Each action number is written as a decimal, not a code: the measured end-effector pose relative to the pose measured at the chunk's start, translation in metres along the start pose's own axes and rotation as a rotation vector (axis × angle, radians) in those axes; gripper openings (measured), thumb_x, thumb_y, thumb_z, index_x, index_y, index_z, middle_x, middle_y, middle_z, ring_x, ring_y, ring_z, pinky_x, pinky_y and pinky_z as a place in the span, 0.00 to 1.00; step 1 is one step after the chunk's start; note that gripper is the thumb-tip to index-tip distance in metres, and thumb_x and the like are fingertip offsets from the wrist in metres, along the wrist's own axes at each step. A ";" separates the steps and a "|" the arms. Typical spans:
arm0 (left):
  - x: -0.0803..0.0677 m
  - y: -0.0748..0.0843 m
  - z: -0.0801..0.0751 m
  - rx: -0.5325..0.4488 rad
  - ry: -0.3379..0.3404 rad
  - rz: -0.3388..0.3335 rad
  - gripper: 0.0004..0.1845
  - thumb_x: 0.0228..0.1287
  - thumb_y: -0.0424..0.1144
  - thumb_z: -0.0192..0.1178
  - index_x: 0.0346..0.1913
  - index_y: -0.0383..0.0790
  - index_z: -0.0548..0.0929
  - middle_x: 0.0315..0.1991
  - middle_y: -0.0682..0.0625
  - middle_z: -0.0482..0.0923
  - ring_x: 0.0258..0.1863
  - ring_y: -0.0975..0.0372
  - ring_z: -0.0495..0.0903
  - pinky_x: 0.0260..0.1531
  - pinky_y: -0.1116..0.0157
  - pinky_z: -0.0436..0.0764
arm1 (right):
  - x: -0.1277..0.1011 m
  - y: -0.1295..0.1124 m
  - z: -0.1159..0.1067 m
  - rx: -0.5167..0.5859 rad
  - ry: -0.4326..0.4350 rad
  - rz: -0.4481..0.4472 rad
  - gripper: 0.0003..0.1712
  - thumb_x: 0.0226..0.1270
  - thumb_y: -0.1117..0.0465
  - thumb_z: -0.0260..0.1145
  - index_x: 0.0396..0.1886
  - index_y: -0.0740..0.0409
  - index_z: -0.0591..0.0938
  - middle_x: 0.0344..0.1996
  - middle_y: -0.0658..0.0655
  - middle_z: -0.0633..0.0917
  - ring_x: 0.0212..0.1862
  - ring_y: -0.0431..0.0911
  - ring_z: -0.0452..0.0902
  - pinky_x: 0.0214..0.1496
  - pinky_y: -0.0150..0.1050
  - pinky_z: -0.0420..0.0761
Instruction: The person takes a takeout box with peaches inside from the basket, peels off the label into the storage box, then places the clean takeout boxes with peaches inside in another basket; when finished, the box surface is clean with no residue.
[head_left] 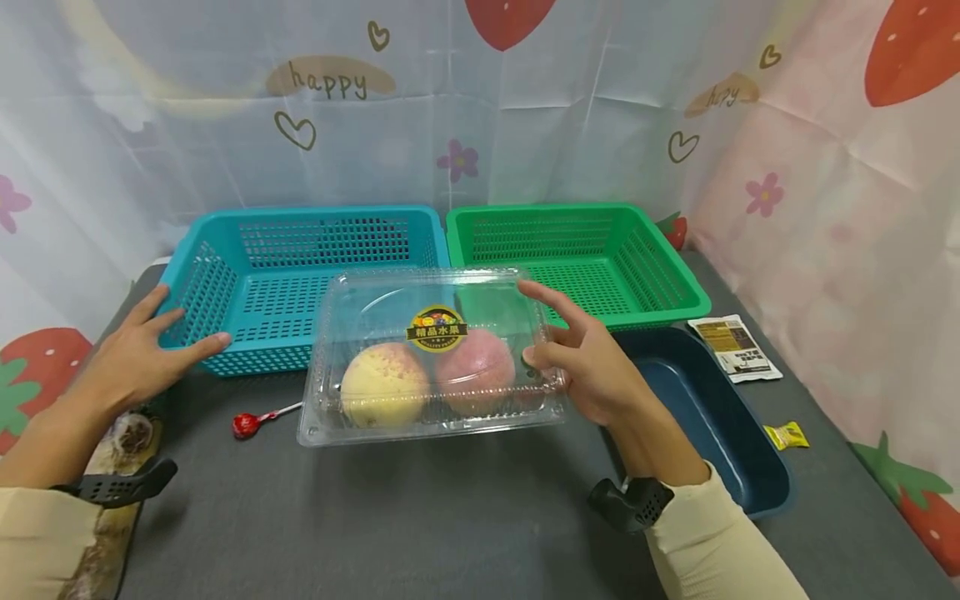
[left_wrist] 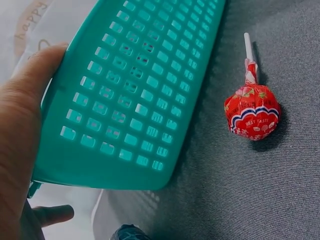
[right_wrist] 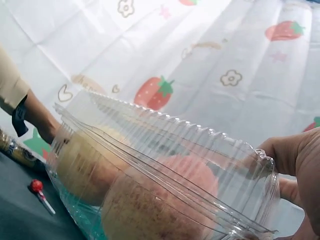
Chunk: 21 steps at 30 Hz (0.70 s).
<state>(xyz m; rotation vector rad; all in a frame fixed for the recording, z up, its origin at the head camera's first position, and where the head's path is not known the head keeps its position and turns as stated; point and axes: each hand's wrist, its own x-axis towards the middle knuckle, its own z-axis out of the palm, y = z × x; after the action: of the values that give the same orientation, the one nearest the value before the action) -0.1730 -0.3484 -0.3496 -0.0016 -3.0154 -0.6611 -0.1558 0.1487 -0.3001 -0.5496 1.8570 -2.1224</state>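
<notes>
My right hand grips a clear plastic fruit box by its right end, holding it tilted above the table. Two peaches, a yellow one and a pink one, lie inside; a black-and-gold label is on the lid. The box partly covers a blue basket and a green basket. My left hand has its fingers spread at the blue basket's front left corner, touching the rim in the left wrist view. A red lollipop lies beside that basket.
A dark blue tray stands to the right, partly behind my right forearm. Beyond it lie a white-and-brown packet and a small yellow wrapped piece. A long patterned package lies under my left forearm. A printed curtain hangs behind the baskets.
</notes>
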 end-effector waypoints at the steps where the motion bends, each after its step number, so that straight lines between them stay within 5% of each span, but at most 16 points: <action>1: 0.000 0.000 0.001 -0.003 -0.003 0.001 0.51 0.66 0.62 0.52 0.69 0.17 0.51 0.74 0.31 0.29 0.67 0.28 0.39 0.51 0.26 0.52 | -0.004 0.002 -0.002 -0.001 0.002 0.004 0.42 0.60 0.74 0.61 0.74 0.50 0.62 0.25 0.57 0.68 0.28 0.45 0.67 0.30 0.38 0.72; 12: 0.002 0.000 -0.002 -0.034 -0.012 0.015 0.50 0.66 0.61 0.52 0.69 0.18 0.51 0.74 0.33 0.28 0.67 0.29 0.38 0.51 0.26 0.51 | -0.037 0.023 -0.013 0.031 -0.021 -0.001 0.43 0.60 0.75 0.59 0.75 0.52 0.59 0.45 0.68 0.72 0.35 0.48 0.72 0.34 0.39 0.76; 21: 0.000 -0.005 -0.002 -0.027 -0.008 0.003 0.50 0.66 0.62 0.52 0.69 0.17 0.51 0.74 0.33 0.28 0.67 0.29 0.38 0.51 0.26 0.51 | -0.045 0.052 -0.013 0.123 -0.048 0.007 0.43 0.59 0.76 0.60 0.74 0.55 0.58 0.46 0.67 0.74 0.36 0.48 0.76 0.34 0.39 0.79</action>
<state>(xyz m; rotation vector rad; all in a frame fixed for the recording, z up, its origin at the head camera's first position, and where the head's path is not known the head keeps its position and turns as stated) -0.1733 -0.3537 -0.3494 -0.0100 -3.0135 -0.7037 -0.1236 0.1724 -0.3577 -0.5594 1.6867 -2.1811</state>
